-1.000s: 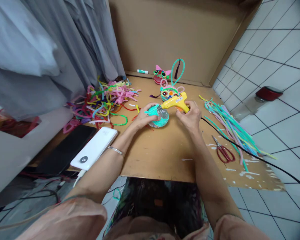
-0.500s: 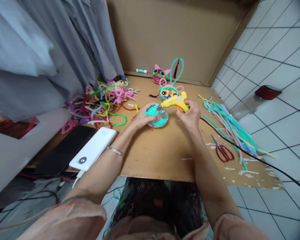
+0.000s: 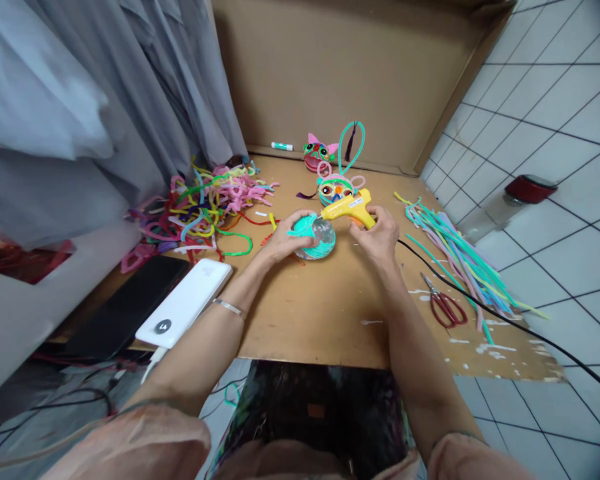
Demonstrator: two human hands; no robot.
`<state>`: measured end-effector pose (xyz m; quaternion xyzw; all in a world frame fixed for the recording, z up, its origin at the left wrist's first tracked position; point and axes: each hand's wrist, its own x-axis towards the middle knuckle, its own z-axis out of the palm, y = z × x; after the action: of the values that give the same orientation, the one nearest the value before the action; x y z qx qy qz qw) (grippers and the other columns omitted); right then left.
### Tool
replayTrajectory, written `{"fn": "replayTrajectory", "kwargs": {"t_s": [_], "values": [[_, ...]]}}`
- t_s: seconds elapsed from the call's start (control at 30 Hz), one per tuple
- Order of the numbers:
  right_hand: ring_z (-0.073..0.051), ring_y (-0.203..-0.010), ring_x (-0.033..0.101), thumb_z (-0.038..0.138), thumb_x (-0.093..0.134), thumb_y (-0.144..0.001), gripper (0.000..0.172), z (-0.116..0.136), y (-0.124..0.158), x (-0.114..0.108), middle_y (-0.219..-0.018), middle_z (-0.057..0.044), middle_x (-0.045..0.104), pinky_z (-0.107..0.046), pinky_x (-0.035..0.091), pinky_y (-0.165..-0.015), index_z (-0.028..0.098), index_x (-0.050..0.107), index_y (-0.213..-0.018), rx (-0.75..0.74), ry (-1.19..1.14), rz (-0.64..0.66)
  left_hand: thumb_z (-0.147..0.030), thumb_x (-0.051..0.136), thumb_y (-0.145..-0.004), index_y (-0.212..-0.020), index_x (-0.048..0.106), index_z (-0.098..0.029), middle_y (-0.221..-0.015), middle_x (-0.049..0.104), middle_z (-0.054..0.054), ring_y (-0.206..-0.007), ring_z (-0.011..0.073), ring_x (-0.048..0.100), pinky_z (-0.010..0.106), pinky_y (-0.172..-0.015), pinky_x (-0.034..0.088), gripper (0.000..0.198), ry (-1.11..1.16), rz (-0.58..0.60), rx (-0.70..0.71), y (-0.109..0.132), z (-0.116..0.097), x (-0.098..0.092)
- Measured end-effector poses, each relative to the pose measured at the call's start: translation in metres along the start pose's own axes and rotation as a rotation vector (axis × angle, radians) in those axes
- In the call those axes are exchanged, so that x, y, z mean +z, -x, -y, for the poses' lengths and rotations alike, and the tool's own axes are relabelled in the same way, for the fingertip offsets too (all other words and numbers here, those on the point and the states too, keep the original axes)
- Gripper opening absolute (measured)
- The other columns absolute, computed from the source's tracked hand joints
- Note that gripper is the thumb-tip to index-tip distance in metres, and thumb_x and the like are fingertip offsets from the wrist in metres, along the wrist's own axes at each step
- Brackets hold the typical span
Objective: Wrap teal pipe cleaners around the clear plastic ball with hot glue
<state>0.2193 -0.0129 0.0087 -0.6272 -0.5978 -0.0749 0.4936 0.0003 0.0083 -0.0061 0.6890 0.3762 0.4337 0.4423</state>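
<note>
My left hand (image 3: 283,241) curls round a clear ball partly wrapped in teal pipe cleaner (image 3: 316,239), resting on the brown cardboard table (image 3: 310,300). My right hand (image 3: 377,237) grips a yellow hot glue gun (image 3: 347,206), its nozzle pointing left at the top of the ball. The gun's black cord (image 3: 480,303) trails off to the right. Just behind the gun sits a finished pipe-cleaner ball with eyes and pink ears (image 3: 336,189).
A heap of coloured pipe cleaners (image 3: 205,203) lies at left, straight ones (image 3: 455,257) at right beside red scissors (image 3: 443,303). A white power bank (image 3: 185,303) and black phone (image 3: 125,303) lie near left. A second figure (image 3: 317,152) and a glue stick (image 3: 283,146) sit by the cardboard back wall.
Both hands, the ball and the glue gun keep their hold and relative place. The glue gun's nozzle has tipped slightly closer to the ball; the view shifted a little.
</note>
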Motion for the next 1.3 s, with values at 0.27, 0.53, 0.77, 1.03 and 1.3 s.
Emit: {"fn": "replayTrajectory", "kwargs": {"t_s": [0.27,0.53,0.77,1.03,1.3], "values": [[-0.023,-0.072,0.064,0.033,0.062,-0.063,0.025,-0.003,-0.001,0.000,-0.083,-0.005,0.071,-0.037,0.050,-0.069,0.023,0.063,-0.086,0.039,0.015,0.000,-0.039,0.074,-0.053,-0.122,0.061,-0.016,-0.107,0.067,0.005,-0.101,0.0257,0.061,0.034,-0.089,0.052,0.074,0.037,-0.004,-0.047,0.003,-0.008,0.002],[-0.024,-0.071,0.064,0.032,0.062,-0.062,0.026,-0.004,-0.002,-0.002,-0.083,-0.004,0.072,-0.036,0.049,-0.068,0.023,0.064,-0.086,0.021,0.018,0.044,-0.037,0.075,-0.053,-0.122,0.062,-0.016,-0.109,0.066,0.004,-0.098,0.0245,0.061,0.032,-0.084,0.054,0.073,0.052,0.007,-0.053,0.004,-0.010,0.002],[-0.024,-0.075,0.064,0.033,0.062,-0.064,0.027,0.000,-0.003,-0.004,-0.084,-0.005,0.072,-0.036,0.048,-0.069,0.022,0.065,-0.088,0.079,0.052,0.050,-0.036,0.075,-0.054,-0.128,0.058,-0.017,-0.108,0.064,0.006,-0.091,0.0230,0.061,0.029,-0.069,0.057,0.078,0.077,0.015,-0.101,0.006,-0.010,0.003],[-0.024,-0.074,0.064,0.032,0.062,-0.063,0.031,0.002,-0.004,-0.009,-0.085,-0.005,0.073,-0.035,0.047,-0.071,0.020,0.067,-0.092,0.102,0.031,0.125,-0.034,0.074,-0.053,-0.125,0.059,-0.018,-0.107,0.063,0.005,-0.088,0.0217,0.061,0.025,-0.059,0.056,0.075,0.103,0.037,-0.104,0.008,-0.015,0.004],[-0.025,-0.080,0.064,0.032,0.060,-0.065,0.029,0.003,-0.004,-0.009,-0.090,-0.006,0.072,-0.036,0.046,-0.073,0.022,0.065,-0.092,0.100,0.068,0.080,-0.033,0.073,-0.054,-0.125,0.059,-0.017,-0.108,0.063,0.006,-0.091,0.0232,0.061,0.029,-0.065,0.058,0.075,0.067,0.022,-0.092,0.007,-0.012,0.003]]}}
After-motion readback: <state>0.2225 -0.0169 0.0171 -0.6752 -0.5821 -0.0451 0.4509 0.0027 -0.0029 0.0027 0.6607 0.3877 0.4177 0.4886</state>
